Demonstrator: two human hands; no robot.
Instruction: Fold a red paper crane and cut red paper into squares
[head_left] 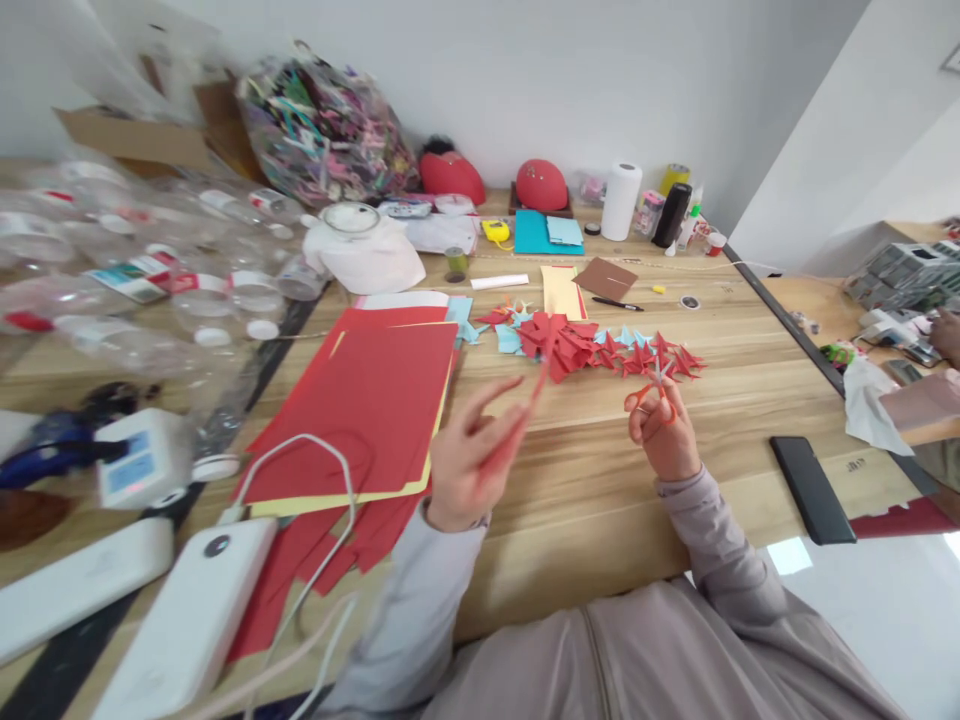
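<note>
My left hand (474,465) is raised above the table, its thumb and fingers pinched on a narrow red paper strip (541,378) that is blurred by motion. In my right hand (667,438) is a pair of scissors (643,397) with orange handles, the blades pointing up and away from me. Beyond both hands lies a pile of cut red paper pieces (561,350). Folded red paper shapes (666,352) and light blue ones (510,340) are spread along the same row. Left of my left hand is a stack of red paper sheets (367,410) over yellow ones.
White power banks (191,610) with a looped cable lie front left, near red offcuts (270,590). Many clear plastic bottles (202,300) crowd the left. A black phone (811,490) is on the right, with another person's hand (946,332) beyond. A black pen (617,304) lies behind the shapes.
</note>
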